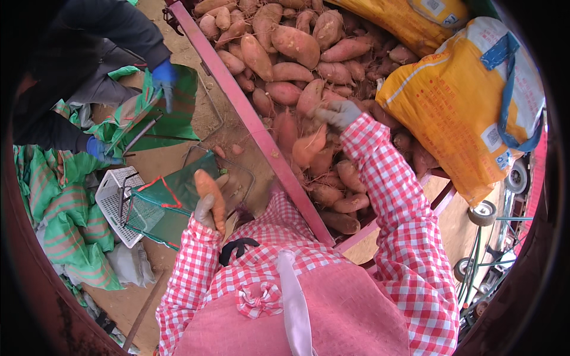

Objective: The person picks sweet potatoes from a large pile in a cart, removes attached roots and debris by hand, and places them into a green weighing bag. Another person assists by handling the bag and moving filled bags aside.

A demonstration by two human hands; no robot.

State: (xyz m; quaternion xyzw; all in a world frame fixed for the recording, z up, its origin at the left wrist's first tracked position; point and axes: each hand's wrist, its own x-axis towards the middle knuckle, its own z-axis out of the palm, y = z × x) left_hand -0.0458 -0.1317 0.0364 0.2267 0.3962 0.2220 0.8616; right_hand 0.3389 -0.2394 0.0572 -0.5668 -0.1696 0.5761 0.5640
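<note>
My left hand point(204, 212), in a pale glove, is closed on a long orange sweet potato point(210, 196) held upright beside the pink metal rail point(261, 130). My right hand point(338, 114), gloved too, is over a heap of pinkish sweet potatoes point(295, 47) with fine roots, inside the railed bed. Its fingers are curved and apart, with nothing clearly held in them. Just below it an orange sweet potato point(307, 148) is slightly blurred. Left of my left hand a green mesh bag point(163, 210) hangs on a wire frame.
A co-worker's blue-gloved hands point(163, 80) hold a metal bar over green striped sacks point(74, 213). A white plastic basket point(116, 204) sits at left. Yellow bags point(439, 101) lie on the heap's right. Wheeled metal frames point(482, 212) stand at lower right; loose sweet potatoes point(236, 149) lie on the ground.
</note>
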